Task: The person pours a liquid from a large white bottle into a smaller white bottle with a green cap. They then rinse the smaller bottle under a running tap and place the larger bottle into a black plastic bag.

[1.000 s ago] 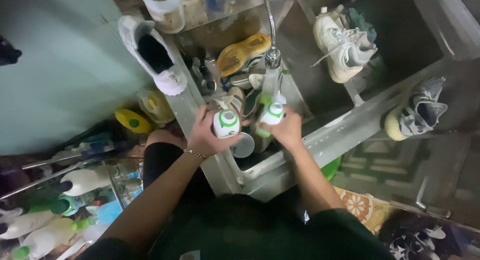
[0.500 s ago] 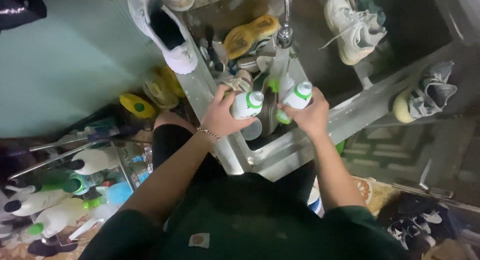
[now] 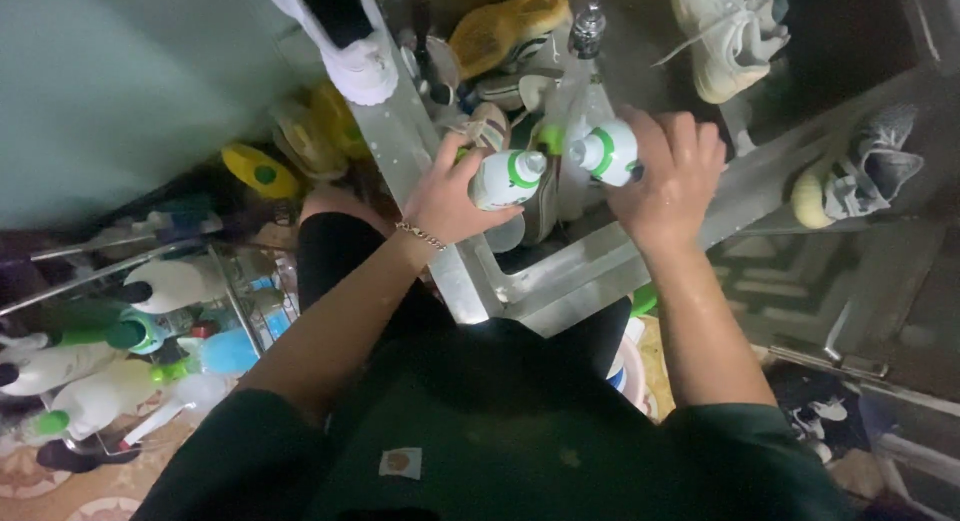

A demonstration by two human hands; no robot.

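My left hand [image 3: 448, 196] grips a small white bottle with a green band [image 3: 507, 178], its cap pointing right. My right hand [image 3: 668, 176] grips a second white and green bottle [image 3: 605, 150], its cap pointing left toward the first. Both are held close together over a steel sink [image 3: 560, 271], just below a faucet [image 3: 588, 26]. Shoes lie in the basin under the bottles, among them a yellow shoe [image 3: 505, 26].
A white sneaker [image 3: 345, 36] rests on the sink's left rim. A cream sneaker [image 3: 725, 36] and a grey sneaker [image 3: 860, 176] sit on the steel counter at right. A wire rack with several white and green bottles [image 3: 110, 351] stands on the floor at left.
The view has shifted so the sink sits higher in frame. Both hands stay on their bottles, held near each other below the faucet.
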